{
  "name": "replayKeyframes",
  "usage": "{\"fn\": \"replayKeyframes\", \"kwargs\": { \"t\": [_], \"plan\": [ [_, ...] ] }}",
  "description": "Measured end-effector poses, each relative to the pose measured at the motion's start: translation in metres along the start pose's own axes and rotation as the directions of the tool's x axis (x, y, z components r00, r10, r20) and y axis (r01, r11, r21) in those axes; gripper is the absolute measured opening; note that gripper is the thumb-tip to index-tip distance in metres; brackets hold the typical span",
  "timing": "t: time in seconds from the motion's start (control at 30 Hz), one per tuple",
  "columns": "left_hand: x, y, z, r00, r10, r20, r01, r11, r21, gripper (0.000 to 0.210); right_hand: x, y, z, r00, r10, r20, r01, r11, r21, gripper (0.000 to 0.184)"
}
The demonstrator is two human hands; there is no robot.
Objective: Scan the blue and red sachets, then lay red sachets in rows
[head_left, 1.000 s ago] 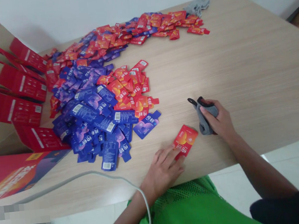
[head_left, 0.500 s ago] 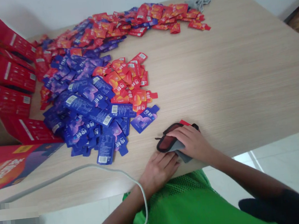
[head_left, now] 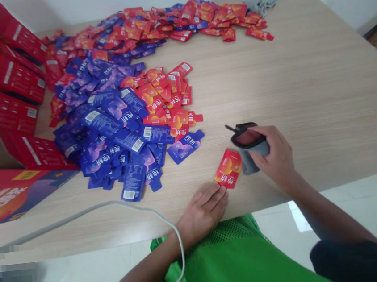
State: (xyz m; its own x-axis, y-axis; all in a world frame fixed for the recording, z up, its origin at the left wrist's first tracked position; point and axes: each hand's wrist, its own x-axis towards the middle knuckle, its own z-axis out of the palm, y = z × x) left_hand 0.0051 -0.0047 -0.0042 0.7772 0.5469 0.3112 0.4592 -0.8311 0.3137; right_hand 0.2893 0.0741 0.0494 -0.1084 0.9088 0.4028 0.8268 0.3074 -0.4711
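Observation:
A red sachet with orange fruit print (head_left: 228, 169) lies on the table before me. My left hand (head_left: 205, 209) rests at the table's front edge, fingers together, its fingertips holding the sachet's lower end down. Just right of the sachet, my right hand (head_left: 275, 156) is closed on a dark-rimmed thing with a reddish see-through panel (head_left: 247, 137). It resembles sunglasses, and a thin dark piece sticks out to its left. A grey cloth (head_left: 250, 163) hangs below it in the same grip.
Blue sachets (head_left: 110, 135) and red sachets (head_left: 160, 94) lie heaped at left, with a mixed pile along the back. Open red boxes (head_left: 13, 74) stand far left. A grey cable (head_left: 104, 204) crosses the front left. Crumpled grey fabric (head_left: 261, 2) lies at the back.
My right hand has moved right and up with the dark-rimmed thing and cloth, uncovering the red sachet. My left hand stays at the sachet's lower end. The view has shifted slightly.

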Motion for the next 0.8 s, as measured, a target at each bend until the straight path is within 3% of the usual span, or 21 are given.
{"fn": "replayKeyframes", "kwargs": {
  "t": [0.07,0.13,0.2,0.23,0.33,0.43,0.53,0.6,0.67,0.73,0.8],
  "plan": [
    [0.001,0.001,0.000,1.000,-0.018,-0.002,0.018,1.000,-0.016,0.030,-0.012,-0.028,0.012,0.982,-0.131,0.135,0.122,0.990,0.074,0.051],
    [0.002,0.002,0.001,0.999,-0.040,-0.008,0.039,0.998,-0.046,0.025,-0.023,-0.046,0.029,0.917,-0.268,0.296,0.246,0.963,0.109,0.047],
    [0.003,0.002,0.001,0.999,-0.047,-0.024,0.045,0.997,-0.059,0.023,-0.029,-0.049,0.043,0.871,-0.314,0.379,0.301,0.949,0.094,0.041],
    [0.004,0.002,0.001,0.999,-0.042,-0.033,0.040,0.998,-0.052,0.024,-0.029,-0.044,0.048,0.870,-0.299,0.391,0.298,0.952,0.067,0.039],
    [0.003,0.001,0.002,0.998,-0.028,-0.053,0.026,0.999,-0.023,0.028,-0.016,-0.011,0.048,0.900,-0.192,0.392,0.229,0.972,-0.050,0.044],
    [0.001,0.000,0.004,0.998,-0.025,-0.056,0.022,0.999,-0.043,0.026,0.009,0.029,0.033,0.927,-0.115,0.356,0.181,0.970,-0.160,0.046],
    [0.002,-0.001,0.004,0.997,-0.037,-0.072,0.033,0.997,-0.063,0.026,0.029,0.045,0.012,0.979,-0.058,0.195,0.099,0.973,-0.207,0.047],
    [0.004,-0.002,0.003,0.996,-0.040,-0.084,0.035,0.997,-0.069,0.026,0.031,0.034,0.002,0.998,-0.039,0.039,0.045,0.986,-0.159,0.048],
    [0.005,-0.001,0.002,0.996,-0.038,-0.086,0.032,0.997,-0.071,0.027,0.023,0.009,-0.001,0.997,-0.076,-0.010,0.075,0.995,-0.067,0.049],
    [0.006,-0.001,0.001,0.996,-0.043,-0.079,0.037,0.996,-0.076,0.025,0.007,-0.019,0.007,0.976,-0.189,0.106,0.188,0.982,0.025,0.047],
    [0.006,0.000,0.001,0.996,-0.060,-0.059,0.054,0.994,-0.096,0.021,-0.011,-0.040,0.022,0.910,-0.314,0.271,0.301,0.950,0.088,0.043]
  ]
}}
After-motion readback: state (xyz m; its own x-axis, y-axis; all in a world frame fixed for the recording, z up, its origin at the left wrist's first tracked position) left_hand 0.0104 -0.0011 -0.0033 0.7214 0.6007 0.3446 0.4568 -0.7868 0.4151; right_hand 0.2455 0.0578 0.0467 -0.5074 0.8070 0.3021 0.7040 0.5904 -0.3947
